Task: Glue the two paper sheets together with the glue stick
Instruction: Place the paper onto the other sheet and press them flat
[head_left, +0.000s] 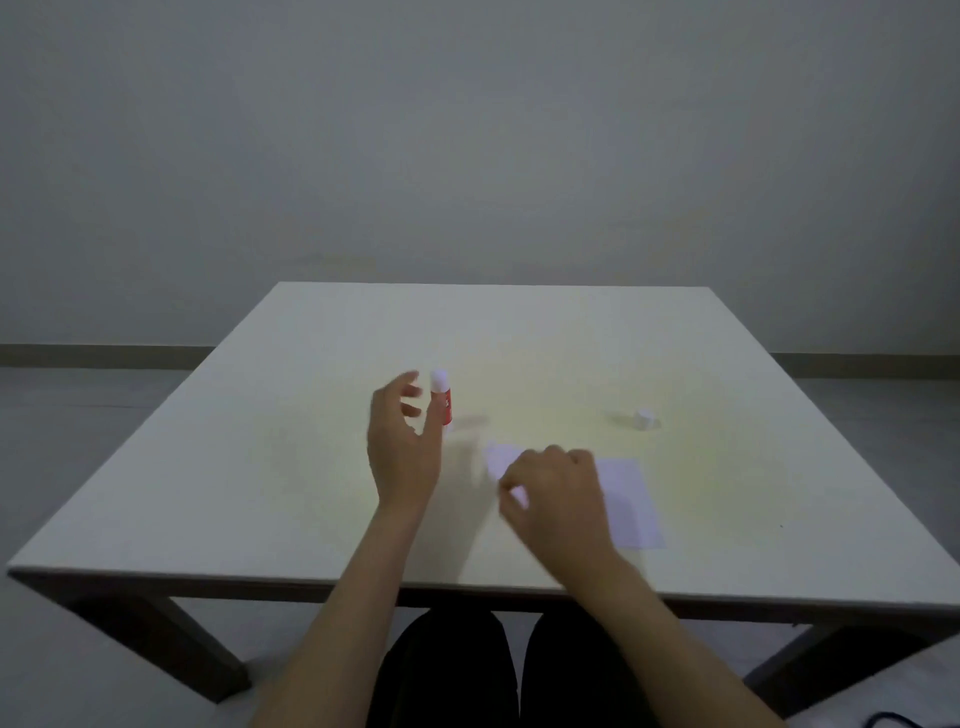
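1. On the pale square table (260, 467), at its bare left part: nothing but the tabletop, with dark wooden legs below the near edge.
2. Left of centre: left hand (402, 447) raised above the tabletop, fingers spread and loosely curled, open, gripping nothing; motion-blurred.
3. Just beside that hand's fingertips (415, 410): glue stick (442, 397), upright on the table, red body with white glue showing at the top, uncapped. Touching the fingers or slightly apart: could not tell through the blur.
4. Centre, right of the glue stick and nearer the person: small white paper sheet (501, 460), partly lifted off the table, its far corner showing beyond the knuckles.
5. Over that sheet: right hand (556, 493), fingers curled in and closed on the paper sheet, pinching its near edge; blurred.
6. Right of the right hand, partly hidden under it: second paper sheet (631, 504), white, lying flat on the table.
7. Farther back and to the right, well apart from the glue stick: white cap (644, 419), standing alone on the tabletop.
8. Below the table's near edge, between the two forearms: dark-clothed legs (452, 670) of the person.
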